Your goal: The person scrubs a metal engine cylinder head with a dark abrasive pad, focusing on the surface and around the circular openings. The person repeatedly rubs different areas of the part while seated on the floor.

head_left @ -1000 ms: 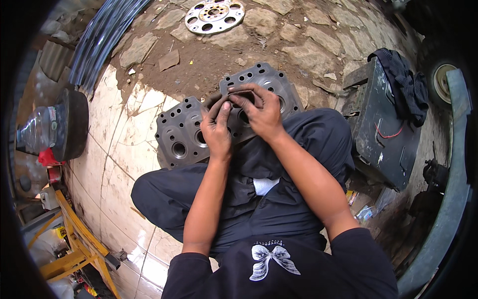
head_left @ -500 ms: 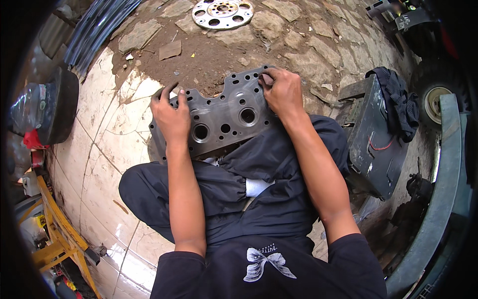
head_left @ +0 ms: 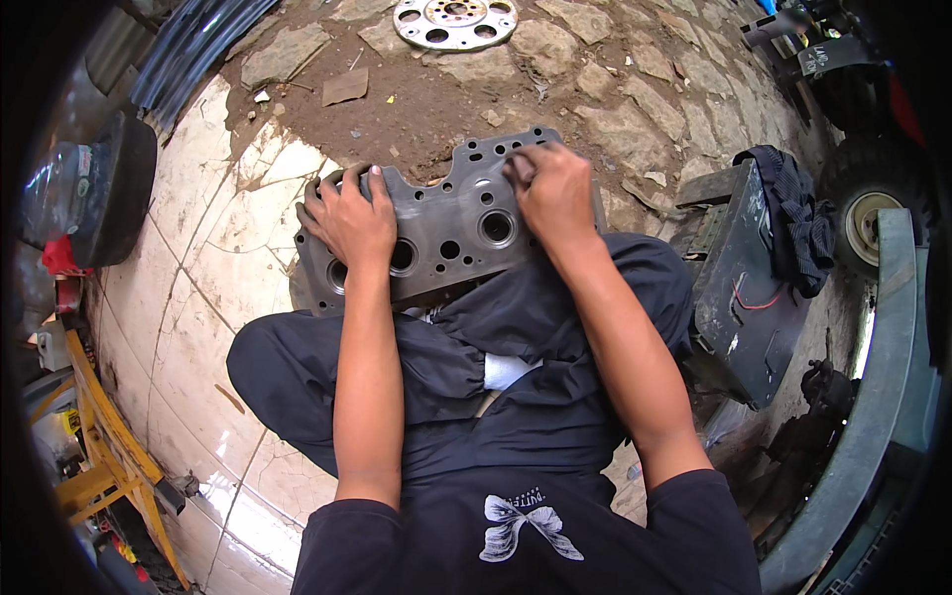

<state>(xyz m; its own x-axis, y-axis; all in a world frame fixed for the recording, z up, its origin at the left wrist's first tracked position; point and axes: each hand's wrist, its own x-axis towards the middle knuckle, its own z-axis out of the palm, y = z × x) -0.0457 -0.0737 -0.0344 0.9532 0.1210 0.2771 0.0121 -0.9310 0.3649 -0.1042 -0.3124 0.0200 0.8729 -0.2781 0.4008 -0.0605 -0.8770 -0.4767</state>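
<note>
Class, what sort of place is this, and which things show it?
Probably a vehicle workshop: the metal block pierced with round holes, the holed disc and the tyred wheel all suggest it.

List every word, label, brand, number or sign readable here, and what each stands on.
Wording is located, not copied.
Dark shirt: small pale lettering above a white butterfly print.
Dark curved part, upper right: pale lettering.
Clear plastic bottle, left: label too small to read.
Grey metal block with round holes: no readable text shows.
</note>
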